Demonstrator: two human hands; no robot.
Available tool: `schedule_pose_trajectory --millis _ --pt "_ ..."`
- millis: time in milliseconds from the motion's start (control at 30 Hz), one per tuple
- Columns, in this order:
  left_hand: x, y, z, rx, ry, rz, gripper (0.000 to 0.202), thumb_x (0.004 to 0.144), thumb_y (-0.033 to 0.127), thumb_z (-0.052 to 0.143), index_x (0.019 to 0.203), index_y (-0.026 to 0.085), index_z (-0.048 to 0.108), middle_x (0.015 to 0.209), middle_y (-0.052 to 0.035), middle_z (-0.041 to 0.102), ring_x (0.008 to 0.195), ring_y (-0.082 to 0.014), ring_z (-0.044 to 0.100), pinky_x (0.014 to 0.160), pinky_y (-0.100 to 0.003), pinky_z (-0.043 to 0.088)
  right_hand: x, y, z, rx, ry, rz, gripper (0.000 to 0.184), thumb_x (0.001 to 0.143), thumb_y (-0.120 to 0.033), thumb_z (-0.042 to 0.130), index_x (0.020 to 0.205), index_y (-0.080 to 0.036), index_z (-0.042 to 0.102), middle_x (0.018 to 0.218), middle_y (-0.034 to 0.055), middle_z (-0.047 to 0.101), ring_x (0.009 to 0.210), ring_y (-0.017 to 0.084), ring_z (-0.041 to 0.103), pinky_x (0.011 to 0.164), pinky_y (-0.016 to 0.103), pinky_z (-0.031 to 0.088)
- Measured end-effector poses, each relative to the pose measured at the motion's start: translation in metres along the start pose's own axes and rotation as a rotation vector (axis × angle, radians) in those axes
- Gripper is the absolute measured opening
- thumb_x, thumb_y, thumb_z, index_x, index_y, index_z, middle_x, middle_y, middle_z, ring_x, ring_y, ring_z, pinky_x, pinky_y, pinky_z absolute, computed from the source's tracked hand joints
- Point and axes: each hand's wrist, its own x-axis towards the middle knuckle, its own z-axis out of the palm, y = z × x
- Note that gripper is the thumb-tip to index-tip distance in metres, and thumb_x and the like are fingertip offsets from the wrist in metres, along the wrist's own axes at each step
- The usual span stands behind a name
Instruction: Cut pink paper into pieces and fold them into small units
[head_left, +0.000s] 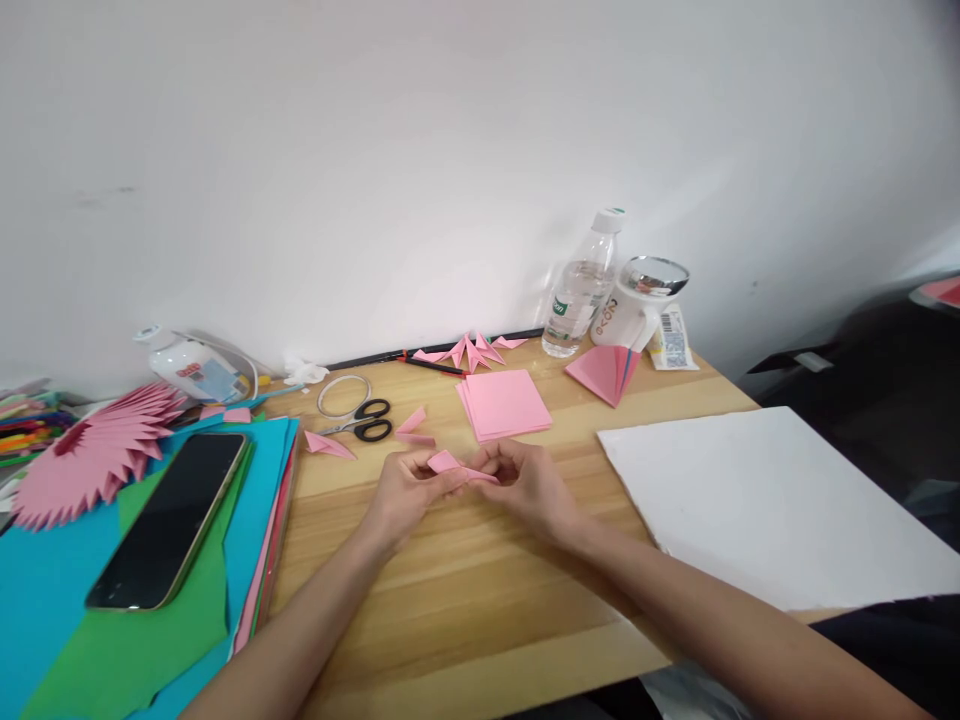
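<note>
Both of my hands meet over the middle of the wooden table (465,590), pinching one small folded pink paper piece (450,464). My left hand (409,492) grips its left end with closed fingers. My right hand (525,482) pinches its right end. Just beyond them lies a stack of pink square sheets (504,403). Loose folded pink pieces (414,424) lie to the left of the stack, and another folded pink piece (328,445) lies near the scissors (361,422).
A phone (171,518) rests on green and blue paper sheets (67,600) at the left, beside a pink spiky paper flower (90,452). A water bottle (579,285), a white cup (637,295) and a pink paper fan (606,372) stand at the back. A white board (765,500) lies at the right.
</note>
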Motion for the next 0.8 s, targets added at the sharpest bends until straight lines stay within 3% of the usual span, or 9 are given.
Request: schedule_pose_trajectory --millis 67,267,533,667,800 --pt "0.0 0.0 0.0 0.059 0.001 0.045 0.033 0.057 0.041 0.078 0.053 0.012 0.062 0.05 0.001 0.056 0.049 -0.008 0.046 0.049 -0.02 0.036 0.001 -0.001 -0.001 -0.003 -0.012 0.011 0.021 0.065 -0.032 0.07 0.07 -0.014 0.059 0.064 0.0012 0.063 0.057 0.01 0.054 0.054 0.022 0.04" --pt "0.0 -0.002 -0.001 0.142 -0.042 0.085 0.032 0.061 0.041 0.076 0.068 0.011 0.069 0.061 -0.0047 0.065 0.056 -0.0125 0.055 0.052 -0.022 0.04 0.007 -0.004 -0.011 0.066 -0.207 0.152 0.028 0.061 -0.036 0.074 0.066 -0.012 0.06 0.054 -0.0028 0.054 0.048 0.007 0.046 0.048 0.021 0.034" --pt "-0.003 -0.005 0.003 -0.061 -0.067 -0.006 0.031 0.057 0.038 0.079 0.053 0.011 0.064 0.051 -0.0023 0.062 0.048 -0.0088 0.051 0.05 -0.02 0.039 0.004 -0.006 -0.009 -0.036 -0.165 0.135 0.03 0.058 -0.038 0.076 0.063 -0.012 0.061 0.051 -0.003 0.052 0.047 0.007 0.042 0.046 0.02 0.029" --pt "-0.003 -0.004 0.003 -0.116 -0.053 -0.035 0.029 0.055 0.035 0.08 0.06 0.011 0.066 0.05 -0.0008 0.061 0.046 -0.008 0.051 0.049 -0.02 0.039 0.004 -0.007 -0.009 -0.051 -0.163 0.089 0.032 0.062 -0.041 0.073 0.059 -0.013 0.058 0.047 -0.0034 0.05 0.045 0.006 0.04 0.045 0.021 0.028" --pt "-0.001 -0.001 0.0 -0.075 -0.141 -0.092 0.032 0.058 0.04 0.078 0.061 0.01 0.066 0.057 -0.0052 0.066 0.053 -0.0124 0.059 0.053 -0.022 0.045 0.005 -0.004 -0.011 -0.011 -0.239 0.119 0.036 0.066 -0.046 0.069 0.06 -0.012 0.059 0.049 -0.0013 0.053 0.045 0.007 0.041 0.045 0.021 0.029"
